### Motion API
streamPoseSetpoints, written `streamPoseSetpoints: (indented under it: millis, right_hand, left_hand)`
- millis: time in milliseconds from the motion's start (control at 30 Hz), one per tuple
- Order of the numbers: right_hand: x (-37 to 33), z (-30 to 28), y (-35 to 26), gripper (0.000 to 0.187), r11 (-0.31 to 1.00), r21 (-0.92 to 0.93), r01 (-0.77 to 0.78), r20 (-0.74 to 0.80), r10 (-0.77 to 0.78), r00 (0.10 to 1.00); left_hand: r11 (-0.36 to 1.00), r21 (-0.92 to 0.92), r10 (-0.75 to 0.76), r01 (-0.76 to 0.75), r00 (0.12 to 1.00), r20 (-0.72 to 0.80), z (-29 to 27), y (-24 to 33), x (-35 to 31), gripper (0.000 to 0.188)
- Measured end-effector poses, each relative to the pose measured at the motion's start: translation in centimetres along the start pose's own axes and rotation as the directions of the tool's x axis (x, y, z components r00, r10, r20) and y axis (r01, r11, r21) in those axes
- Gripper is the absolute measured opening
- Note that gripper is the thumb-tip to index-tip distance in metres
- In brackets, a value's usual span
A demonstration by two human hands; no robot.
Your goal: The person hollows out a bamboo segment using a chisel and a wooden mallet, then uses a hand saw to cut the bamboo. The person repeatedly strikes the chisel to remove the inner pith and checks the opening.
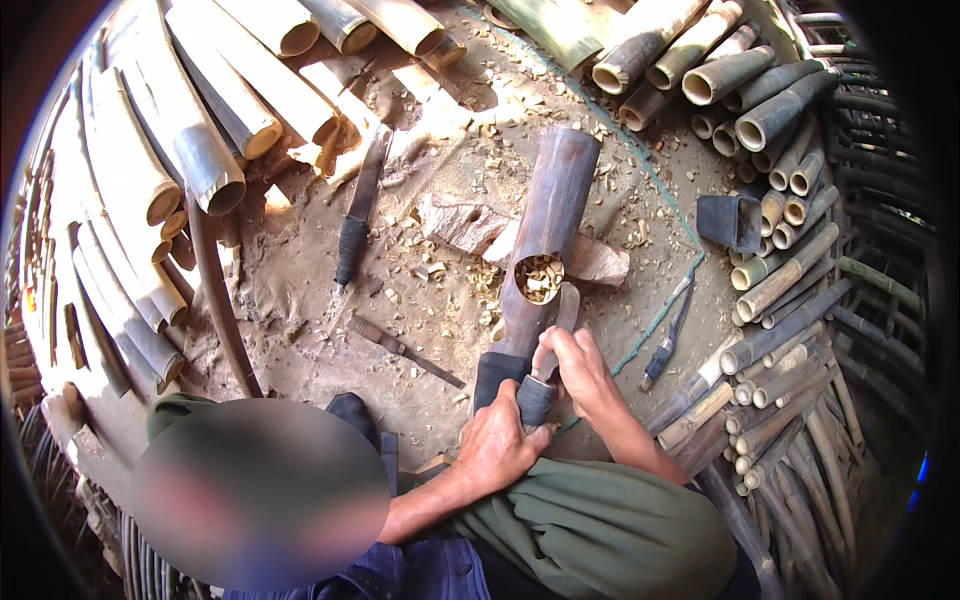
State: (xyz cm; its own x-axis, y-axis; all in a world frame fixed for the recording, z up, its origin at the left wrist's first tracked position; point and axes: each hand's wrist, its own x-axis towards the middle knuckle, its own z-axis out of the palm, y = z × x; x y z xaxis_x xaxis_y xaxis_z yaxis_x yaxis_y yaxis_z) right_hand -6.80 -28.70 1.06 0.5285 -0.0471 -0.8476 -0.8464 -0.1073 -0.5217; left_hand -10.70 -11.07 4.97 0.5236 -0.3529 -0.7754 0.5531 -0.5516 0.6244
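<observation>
A dark bamboo tube (563, 185) lies tilted in front of me. Wood chips (540, 279) fill the opening cut into its near part. A pale, rough block (465, 222) sits beneath the tube. Close to its near end, my left hand (495, 440) is closed round the dark wrapped handle of a knife (535, 401). My right hand (582, 372) is closed on the blade just above that handle, its fingers pressed together. The blade points away from me, beside the opening. A black band (499, 374) covers the tube's narrowed near end.
A large knife (355, 235) and a slim tool with a thick handle (400, 348) lie on the ground at left. Another knife (670, 335) and a black pot (728, 222) are at right. Cut bamboo (180, 150) is stacked left; more bamboo poles (790, 270) line the right.
</observation>
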Motion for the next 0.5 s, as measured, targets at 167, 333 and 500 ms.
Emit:
streamPoseSetpoints:
  millis: [167,333,500]
  right_hand:
    - [0.9,2.3,-0.1,0.038,0.989,0.139,-0.047,0.105,0.032,0.994]
    - [3.6,6.4,-0.7,0.04,0.772,0.633,0.059,0.122,-0.175,0.977]
    - [3.4,6.3,-1.4,0.035,0.442,0.897,-0.019,0.19,-0.345,0.919]
  left_hand:
    - [0.998,0.017,0.06,-0.06,0.998,-0.034,-4.4,-5.7,1.3,0.06]
    - [0.881,0.473,0.11,0.022,0.963,-0.248,-12.5,-0.6,3.9,0.031]
    - [0.581,0.813,0.397,-0.042,0.886,-0.238,-14.2,5.9,3.9,0.014]
